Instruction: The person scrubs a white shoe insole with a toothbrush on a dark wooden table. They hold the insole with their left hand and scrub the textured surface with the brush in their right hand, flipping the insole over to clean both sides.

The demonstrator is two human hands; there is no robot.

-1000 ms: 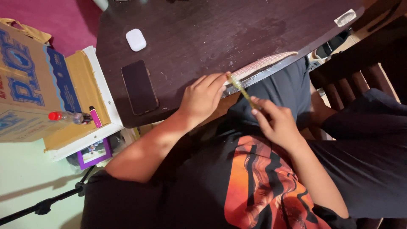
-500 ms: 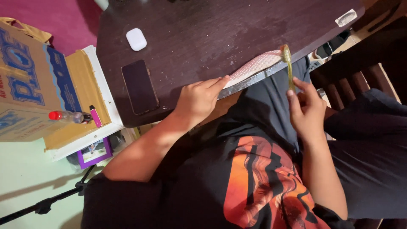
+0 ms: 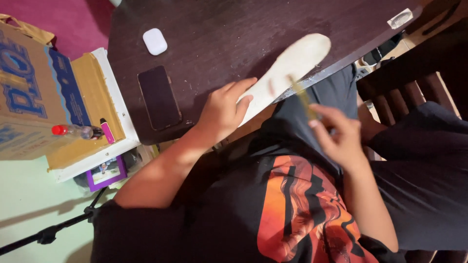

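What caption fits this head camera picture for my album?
Left hand presses a pale insole on a dark table while the right hand holds a thin stick.

A person in dark clothes

The black shirt [image 3: 234,219] has short sleeves and a big orange picture [image 3: 302,209] on the front. Both arms are bare. The pants [image 3: 321,97] are dark grey.

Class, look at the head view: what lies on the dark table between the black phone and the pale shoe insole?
In the head view, the left hand lies between the black phone and the pale shoe insole, its fingers pressing the insole's near end on the dark table.
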